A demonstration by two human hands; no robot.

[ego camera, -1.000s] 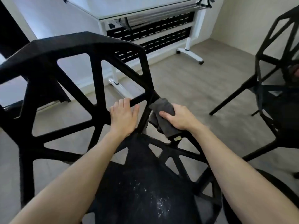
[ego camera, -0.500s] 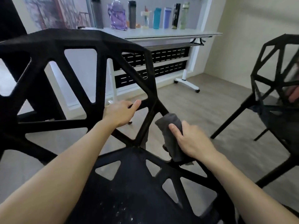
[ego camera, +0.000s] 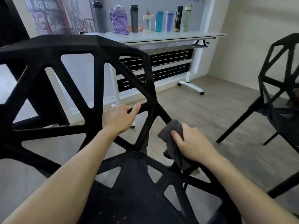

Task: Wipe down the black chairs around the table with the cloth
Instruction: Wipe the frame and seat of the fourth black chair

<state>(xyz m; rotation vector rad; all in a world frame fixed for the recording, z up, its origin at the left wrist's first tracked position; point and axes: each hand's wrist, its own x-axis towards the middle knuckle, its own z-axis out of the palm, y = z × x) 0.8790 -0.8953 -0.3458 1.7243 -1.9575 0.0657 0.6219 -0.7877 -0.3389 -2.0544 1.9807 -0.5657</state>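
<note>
Chair first: we see a black plastic chair with an open geometric lattice back and seat (ego camera: 90, 65) filling the near part of the view, its seat at the bottom and speckled with pale dust. Our left hand (ego camera: 119, 118) grips a slanted black strut of the backrest, fingers curled over the far side and thumb lying along the near side. Our right hand (ego camera: 192, 142) sits just to the right of that, on the chair's right-hand edge bar, where it clutches a dark grey cloth (ego camera: 174, 143). The fingers fold round the cloth and press it against the bar; the cloth bunches above the hand and hangs down past the bar below it, with a small pale tag showing at its lower end.

Right of this chair, well apart across the grey wood-look floor (ego camera: 210, 110), stands a second black lattice chair (ego camera: 278, 97), only partly in view. Beyond the near chair's backrest runs a long white table on wheeled feet (ego camera: 169, 37), with black perforated panels under its top. A row of drink bottles (ego camera: 145, 20) lines the table's far edge: dark grey, clear purple, black, white, teal, lilac, black again and pale green. Behind the chair's left side hangs a reddish poster (ego camera: 53, 16) on the wall.
</note>
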